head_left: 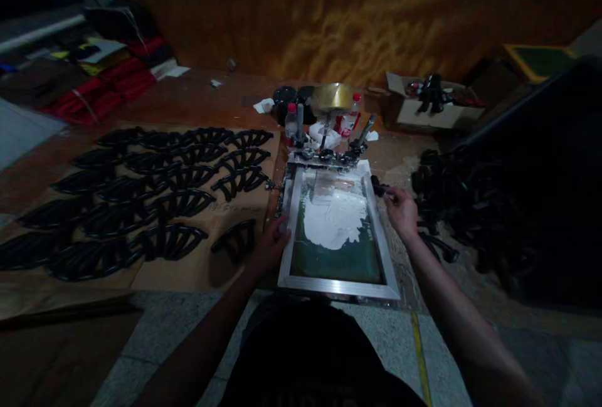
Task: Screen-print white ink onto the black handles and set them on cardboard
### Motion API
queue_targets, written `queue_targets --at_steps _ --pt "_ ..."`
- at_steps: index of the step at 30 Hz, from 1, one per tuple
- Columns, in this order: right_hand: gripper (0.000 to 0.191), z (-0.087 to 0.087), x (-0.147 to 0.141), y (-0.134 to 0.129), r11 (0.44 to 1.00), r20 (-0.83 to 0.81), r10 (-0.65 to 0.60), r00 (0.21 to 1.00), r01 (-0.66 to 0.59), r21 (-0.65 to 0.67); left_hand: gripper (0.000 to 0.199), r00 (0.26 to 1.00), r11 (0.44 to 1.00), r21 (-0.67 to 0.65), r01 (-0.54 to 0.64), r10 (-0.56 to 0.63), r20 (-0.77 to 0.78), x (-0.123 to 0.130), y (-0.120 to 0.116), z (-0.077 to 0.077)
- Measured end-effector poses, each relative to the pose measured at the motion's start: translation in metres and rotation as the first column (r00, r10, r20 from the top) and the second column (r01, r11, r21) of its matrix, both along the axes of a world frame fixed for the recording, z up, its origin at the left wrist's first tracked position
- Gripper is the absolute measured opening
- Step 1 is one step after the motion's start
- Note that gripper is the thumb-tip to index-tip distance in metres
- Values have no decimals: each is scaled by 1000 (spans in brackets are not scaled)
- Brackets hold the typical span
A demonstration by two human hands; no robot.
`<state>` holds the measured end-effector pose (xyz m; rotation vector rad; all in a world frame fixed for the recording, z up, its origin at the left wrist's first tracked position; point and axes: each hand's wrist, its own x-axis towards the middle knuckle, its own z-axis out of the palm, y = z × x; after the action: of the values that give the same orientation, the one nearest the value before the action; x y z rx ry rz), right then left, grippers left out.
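Observation:
A metal-framed screen [338,289] lies flat in front of me, with a patch of white paste [332,222] spread over its green mesh. At the frame's left edge is my left hand [273,244], its fingers near or on the rim; what they hold, if anything, is too dark to tell. To the right of the frame my right hand [402,209] is closed on a dark piece [380,189] that points toward the frame. Clamps [327,155] stand at the frame's far end.
Rows of black curved ribbed pieces [172,241] lie on cardboard at left. A dark heap [470,206] is at right. Behind the clamps are bottles [291,121] and a tape roll [333,97]. An open box [423,113] stands back right, red bundles [96,96] back left.

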<state>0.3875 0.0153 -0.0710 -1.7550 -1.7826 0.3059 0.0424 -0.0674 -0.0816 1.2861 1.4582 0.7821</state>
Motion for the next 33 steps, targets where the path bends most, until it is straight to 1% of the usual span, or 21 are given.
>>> queue_targets --at_steps 1,2,3,4,5,7,8,10,12,14,15,16,17,18,20,22,25,27,29,31,33 --pt "48 6 -11 9 998 43 -17 999 14 69 65 1000 1000 -31 2 -3 -6 1 -2 -14" --pt "53 11 -26 17 993 104 2 995 -14 115 69 1000 999 -43 5 -6 -19 3 -2 -26" --pt "59 16 -45 23 990 176 60 983 -81 117 71 999 999 -43 8 -9 -35 4 -1 -36" --pt "59 21 -64 26 984 249 141 958 -164 74 71 999 999 -34 11 -13 -51 4 1 -45" --pt "54 24 -83 26 973 310 221 925 -230 -7 71 998 999 -28 19 -20 -58 4 3 -51" --pt "32 26 -108 16 933 374 353 858 -291 -214 72 999 999 -33 36 -37 -30 2 6 -59" --pt "24 26 -114 6 902 387 412 825 -310 -300 73 999 998 -39 45 -45 -8 1 6 -60" --pt "20 22 -113 -15 833 390 535 749 -391 -392 73 999 997 -50 51 -50 15 0 6 -62" --pt "23 21 -101 -33 747 370 661 652 -530 -401 72 999 998 -61 33 -33 5 1 5 -61" --pt "27 23 -90 -40 651 321 759 566 -639 -410 70 1000 998 -69 10 -11 0 2 5 -59" --pt "28 25 -87 -39 618 300 786 541 -664 -422 68 1000 998 -70 5 -4 11 3 5 -58" --pt "27 26 -86 -37 613 295 790 538 -666 -426 67 1000 998 -70 5 -3 24 3 5 -57" --pt "25 26 -88 -36 634 309 773 554 -653 -415 65 1000 998 -69 5 -3 29 4 5 -55" --pt "22 23 -90 -36 673 337 740 583 -630 -387 64 1000 998 -68 6 -4 29 4 4 -54" --pt "23 13 -94 -42 739 392 672 628 -602 -303 63 1000 998 -56 -6 7 27 5 4 -53" --pt "29 -1 -93 -55 743 396 662 636 -623 -242 64 999 998 -50 -26 28 44 5 2 -52" --pt "33 -11 -85 -69 707 323 705 631 -660 -254 62 999 998 -47 -44 45 29 6 1 -51" --pt "33 -4 -87 -62 726 278 688 670 -629 -278 62 999 998 -53 -37 38 11 6 1 -48" --pt "41 12 -97 -41 786 273 615 740 -551 -278 66 999 997 -72 -15 17 31 6 2 -39" --pt "54 31 -107 -11 865 290 495 819 -433 -255 71 999 997 -82 3 1 44 3 3 -26" --pt "61 50 -102 18 919 286 385 878 -334 -210 68 1000 999 -51 -8 9 16 0 3 -7"
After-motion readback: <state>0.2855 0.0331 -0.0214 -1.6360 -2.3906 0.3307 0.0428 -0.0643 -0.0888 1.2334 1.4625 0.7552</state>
